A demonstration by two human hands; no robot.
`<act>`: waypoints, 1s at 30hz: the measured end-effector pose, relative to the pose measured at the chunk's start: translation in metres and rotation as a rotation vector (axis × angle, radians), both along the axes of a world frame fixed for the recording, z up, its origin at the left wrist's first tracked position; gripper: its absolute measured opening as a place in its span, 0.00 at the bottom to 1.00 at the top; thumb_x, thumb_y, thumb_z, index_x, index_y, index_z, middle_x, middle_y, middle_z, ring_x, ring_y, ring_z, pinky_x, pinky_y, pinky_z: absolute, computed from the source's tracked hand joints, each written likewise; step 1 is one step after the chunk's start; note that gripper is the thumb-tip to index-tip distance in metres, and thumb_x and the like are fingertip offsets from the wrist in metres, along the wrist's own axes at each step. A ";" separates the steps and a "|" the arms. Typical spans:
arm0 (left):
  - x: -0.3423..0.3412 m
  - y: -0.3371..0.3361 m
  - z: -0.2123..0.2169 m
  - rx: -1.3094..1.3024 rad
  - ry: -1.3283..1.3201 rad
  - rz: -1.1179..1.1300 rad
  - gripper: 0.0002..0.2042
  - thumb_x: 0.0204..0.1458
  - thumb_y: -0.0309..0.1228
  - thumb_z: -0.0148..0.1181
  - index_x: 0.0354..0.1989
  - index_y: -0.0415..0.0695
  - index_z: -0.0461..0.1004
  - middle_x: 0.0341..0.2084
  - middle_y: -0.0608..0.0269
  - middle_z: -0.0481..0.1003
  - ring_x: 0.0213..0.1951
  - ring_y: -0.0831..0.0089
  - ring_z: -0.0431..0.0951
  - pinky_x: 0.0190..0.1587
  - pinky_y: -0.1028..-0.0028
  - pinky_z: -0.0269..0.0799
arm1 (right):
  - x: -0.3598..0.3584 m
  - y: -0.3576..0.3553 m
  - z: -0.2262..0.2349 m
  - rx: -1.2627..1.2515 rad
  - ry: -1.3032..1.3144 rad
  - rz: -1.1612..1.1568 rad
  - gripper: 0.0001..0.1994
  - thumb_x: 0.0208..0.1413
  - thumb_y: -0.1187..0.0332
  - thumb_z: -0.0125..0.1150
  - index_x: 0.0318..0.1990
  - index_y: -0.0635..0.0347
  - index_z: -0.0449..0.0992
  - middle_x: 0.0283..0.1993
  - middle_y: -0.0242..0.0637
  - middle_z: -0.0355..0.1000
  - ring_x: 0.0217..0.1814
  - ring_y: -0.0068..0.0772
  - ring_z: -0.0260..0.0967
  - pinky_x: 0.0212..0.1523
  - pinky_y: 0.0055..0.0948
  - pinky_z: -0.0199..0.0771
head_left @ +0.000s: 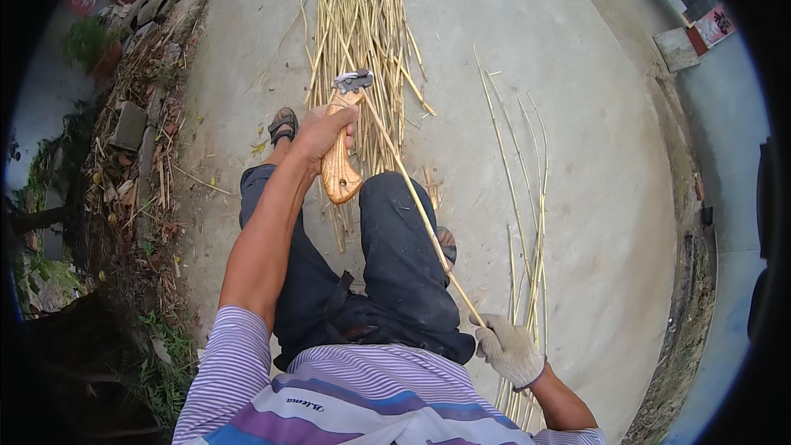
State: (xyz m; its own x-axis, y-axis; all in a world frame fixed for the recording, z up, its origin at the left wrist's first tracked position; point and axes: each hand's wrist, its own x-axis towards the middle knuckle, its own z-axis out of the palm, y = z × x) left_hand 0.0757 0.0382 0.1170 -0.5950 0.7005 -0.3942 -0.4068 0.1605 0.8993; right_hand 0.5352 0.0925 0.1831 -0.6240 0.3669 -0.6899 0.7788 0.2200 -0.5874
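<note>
While the person sits over the concrete floor (577, 156), the head view shows one long pale stalk (412, 198) stretched taut between both hands, running slantwise across the dark trousers (395, 255). The left hand (323, 133) is bare and clenched around the wooden handle (339, 169) of a tool whose grey metal head (353, 81) sits against the stalk's far end, apparently so the stalk can run through it. The right hand (509, 349), in a grey knit glove, is closed on the stalk's near end, beside the right hip. Beyond the tool's head lies a thick bundle of stalks (362, 25); right of the held stalk, a thinner batch (531, 222) lies apart on the floor.
</note>
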 end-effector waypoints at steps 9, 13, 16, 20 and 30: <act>0.087 0.005 0.019 0.003 0.026 -0.046 0.09 0.62 0.34 0.61 0.39 0.42 0.70 0.22 0.69 0.71 0.19 0.80 0.71 0.21 0.79 0.67 | -0.156 0.035 -0.021 0.339 0.410 -0.034 0.19 0.68 0.57 0.49 0.55 0.63 0.72 0.33 0.44 0.76 0.31 0.43 0.76 0.33 0.37 0.77; 0.085 -0.003 0.022 0.008 0.005 -0.042 0.10 0.62 0.34 0.61 0.42 0.42 0.69 0.22 0.69 0.70 0.19 0.80 0.71 0.21 0.79 0.66 | -0.175 0.050 -0.027 0.723 0.552 0.164 0.20 0.69 0.54 0.49 0.53 0.61 0.75 0.35 0.48 0.76 0.34 0.50 0.75 0.35 0.43 0.75; 0.085 -0.005 0.023 0.033 -0.014 -0.043 0.11 0.62 0.35 0.60 0.43 0.42 0.69 0.23 0.69 0.70 0.19 0.80 0.71 0.21 0.79 0.66 | -0.186 0.040 -0.030 0.049 0.506 -0.162 0.19 0.69 0.55 0.48 0.51 0.62 0.76 0.31 0.41 0.75 0.30 0.35 0.75 0.32 0.35 0.74; 0.085 -0.011 0.023 0.036 0.031 -0.064 0.12 0.63 0.36 0.60 0.44 0.42 0.68 0.23 0.68 0.69 0.20 0.80 0.71 0.22 0.79 0.67 | -0.186 0.040 -0.018 -0.332 0.424 -0.294 0.18 0.71 0.58 0.48 0.49 0.61 0.79 0.20 0.25 0.67 0.19 0.16 0.65 0.24 0.22 0.69; 0.132 -0.025 0.015 0.052 -0.009 -0.055 0.13 0.61 0.35 0.63 0.42 0.40 0.68 0.22 0.67 0.69 0.18 0.79 0.71 0.23 0.77 0.69 | -0.197 0.034 -0.060 0.471 0.503 -0.029 0.12 0.67 0.61 0.49 0.42 0.59 0.75 0.36 0.52 0.76 0.38 0.60 0.75 0.38 0.50 0.74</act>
State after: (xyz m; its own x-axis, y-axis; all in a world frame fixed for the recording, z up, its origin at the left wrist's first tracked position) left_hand 0.2076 0.0133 0.1322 -0.5514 0.7517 -0.3618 -0.4068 0.1364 0.9033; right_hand 0.3380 0.1266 0.1229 -0.8121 0.5777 -0.0822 0.4463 0.5240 -0.7254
